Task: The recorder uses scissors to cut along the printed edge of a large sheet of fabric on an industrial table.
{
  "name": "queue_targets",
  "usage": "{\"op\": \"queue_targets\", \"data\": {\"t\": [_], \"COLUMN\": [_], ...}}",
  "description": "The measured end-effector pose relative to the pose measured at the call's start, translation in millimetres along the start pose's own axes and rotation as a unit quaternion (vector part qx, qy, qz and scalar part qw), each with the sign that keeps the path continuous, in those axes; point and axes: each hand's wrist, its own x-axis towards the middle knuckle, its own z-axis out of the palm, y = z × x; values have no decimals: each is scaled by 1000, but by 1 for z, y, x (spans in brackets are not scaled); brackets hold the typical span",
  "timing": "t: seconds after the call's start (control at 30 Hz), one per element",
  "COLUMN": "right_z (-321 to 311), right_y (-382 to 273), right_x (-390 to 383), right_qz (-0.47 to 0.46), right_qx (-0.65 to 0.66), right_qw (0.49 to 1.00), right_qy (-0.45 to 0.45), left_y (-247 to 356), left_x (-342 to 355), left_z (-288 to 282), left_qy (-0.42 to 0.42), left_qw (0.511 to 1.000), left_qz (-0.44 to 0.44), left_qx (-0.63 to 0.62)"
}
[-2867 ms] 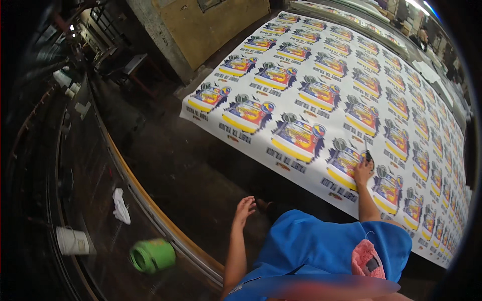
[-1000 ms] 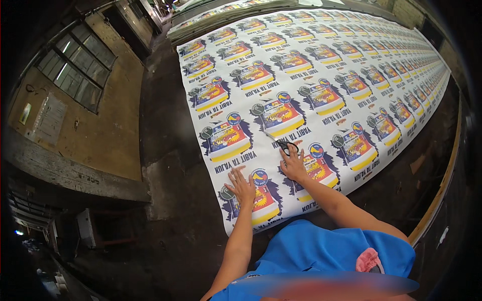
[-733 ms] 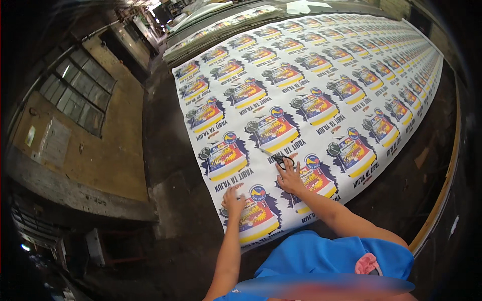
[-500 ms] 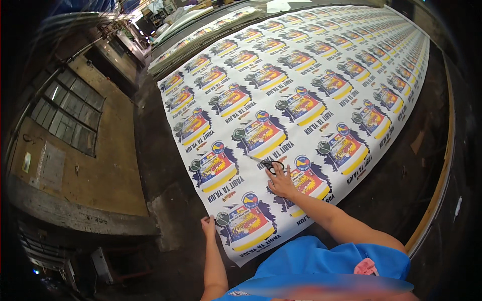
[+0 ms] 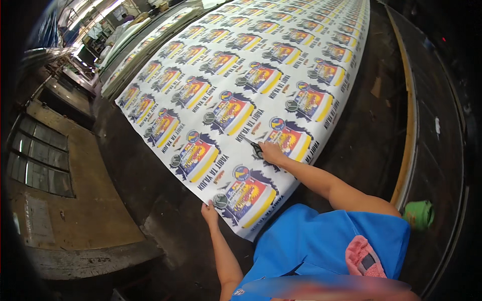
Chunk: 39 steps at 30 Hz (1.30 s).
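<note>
Dim workshop space spreads around a long white printed sheet [image 5: 201, 118], which runs from the person's body up toward twelve o'clock and one o'clock, its rows of colourful designs facing up; its length and slackness are likely why both hands meet it rather than one. Near the middle of the view, black-handled scissors [image 5: 257, 149] lie over the white gap between prints, blades pointing to ten o'clock, an angle that seems to keep the tips clear of the other hand; whether the blades are parted I cannot tell. The right hand [image 5: 272, 152] has its fingers curled around the handles, with the arm reaching over the sheet, perhaps so that its weight also steadies the surface. Toward seven o'clock, the left hand [image 5: 210, 213] has its fingertips together, apparently pinched on the sheet's left edge, a light hold that probably controls the margin without covering the prints. Closest to the sheet's lower corner is the blue shirt [image 5: 331, 236], with a pink cloth [image 5: 366, 256] on it between four and five o'clock, presumably worn there to leave both hands free. Farther out, layered sheets [image 5: 150, 55] lie at ten to eleven o'clock, a barred window [image 5: 42, 155] sits at nine, and a green container [image 5: 418, 214] rests toward four, beyond the working side, perhaps out of the way.
</note>
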Motion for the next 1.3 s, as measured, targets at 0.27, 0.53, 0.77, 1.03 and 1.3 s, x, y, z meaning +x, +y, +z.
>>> {"op": "queue_targets", "data": {"t": [0.27, 0.53, 0.77, 1.03, 1.3], "right_z": [-37, -114, -76, -17, -68], "right_y": [4, 0, 18, 51, 31], "right_x": [-55, -187, -259, -277, -271], "right_qz": [112, 172, 240, 273, 279], "right_qx": [240, 587, 629, 528, 412], "right_qw": [961, 791, 700, 773, 844], "right_qy": [-85, 25, 240, 220, 200], "left_y": [56, 120, 128, 35, -32], "left_x": [0, 5, -13, 1, 25], "left_z": [-35, -72, -86, -49, -28], "left_qy": [-106, -138, -168, -164, -150], "left_qw": [951, 906, 852, 915, 947], "left_qz": [7, 94, 108, 64, -72], "left_qx": [-291, -389, -485, -362, -274]}}
